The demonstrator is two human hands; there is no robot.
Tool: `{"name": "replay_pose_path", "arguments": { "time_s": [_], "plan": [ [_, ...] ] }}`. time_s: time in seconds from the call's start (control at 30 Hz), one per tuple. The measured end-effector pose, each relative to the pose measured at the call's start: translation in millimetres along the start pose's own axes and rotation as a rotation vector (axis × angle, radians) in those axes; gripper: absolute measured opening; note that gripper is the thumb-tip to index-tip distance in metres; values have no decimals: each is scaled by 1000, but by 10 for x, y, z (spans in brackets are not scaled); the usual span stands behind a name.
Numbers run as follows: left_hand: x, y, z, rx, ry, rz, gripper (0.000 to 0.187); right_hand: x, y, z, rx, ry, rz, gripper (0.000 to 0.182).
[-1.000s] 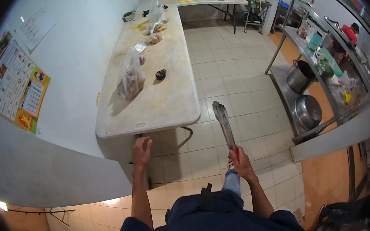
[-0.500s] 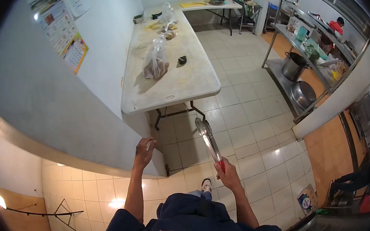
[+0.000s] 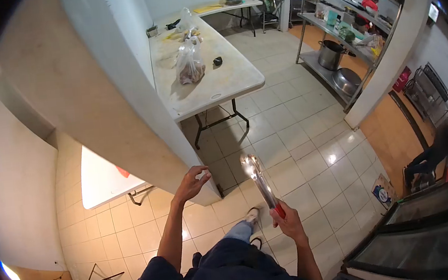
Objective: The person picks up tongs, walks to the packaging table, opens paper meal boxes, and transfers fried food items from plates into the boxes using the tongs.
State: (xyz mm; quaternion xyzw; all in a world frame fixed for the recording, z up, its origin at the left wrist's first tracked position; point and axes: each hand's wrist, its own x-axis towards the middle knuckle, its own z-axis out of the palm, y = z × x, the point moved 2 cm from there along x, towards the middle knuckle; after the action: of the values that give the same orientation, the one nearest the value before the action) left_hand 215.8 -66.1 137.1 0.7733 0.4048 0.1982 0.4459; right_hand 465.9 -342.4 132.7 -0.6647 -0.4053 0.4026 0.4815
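Observation:
Metal tongs [image 3: 261, 180] with a red handle are gripped in my right hand [image 3: 289, 221], pointing forward over the tiled floor, their arms close together. My left hand [image 3: 192, 184] holds nothing; its fingers are loosely bent and apart, near the end of the wall [image 3: 185, 160]. Ahead stands a long white folding table [image 3: 229, 80]. On it are a clear plastic bag [image 3: 191, 67] with brownish contents, a small black object [image 3: 217, 61] and more bags [image 3: 185, 22] farther back.
A metal shelf rack [image 3: 323, 74] at the right holds pots [image 3: 330, 54] and containers. Behind it, a person in red [image 3: 370, 3] is seen; another person in dark clothes [image 3: 435, 152] bends at the far right. A second white table [image 3: 101, 184] stands left, beyond the wall.
The view has shifted, bringing the second white table at left and my other shoe into sight. The tongs stay in my right hand; my left hand appears farther right, fingers more extended.

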Motion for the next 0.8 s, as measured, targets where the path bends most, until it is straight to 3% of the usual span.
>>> {"name": "replay_pose_path", "arguments": {
  "time_s": [0.2, 0.33, 0.5, 0.63, 0.8],
  "plan": [
    [-234, -123, -564, 99, -161, 68, 65, -464, -78, 571, -198, -110, 139, 33],
    [-396, -317, -998, 109, -311, 127, 73, -442, -73, 1144, -536, -332, 123, 33],
    [-881, -569, -1951, 189, -746, 100, 67, -150, -481, 2533, -632, -528, 245, 35],
    [-1267, -1255, -2798, 199, -725, 143, 65, 131, -614, 3851, -647, -613, 104, 39],
    [-1631, -2086, -3858, 127, -407, 38, 53, 268, -1147, 4927, -699, -533, 64, 41]
  ]
}}
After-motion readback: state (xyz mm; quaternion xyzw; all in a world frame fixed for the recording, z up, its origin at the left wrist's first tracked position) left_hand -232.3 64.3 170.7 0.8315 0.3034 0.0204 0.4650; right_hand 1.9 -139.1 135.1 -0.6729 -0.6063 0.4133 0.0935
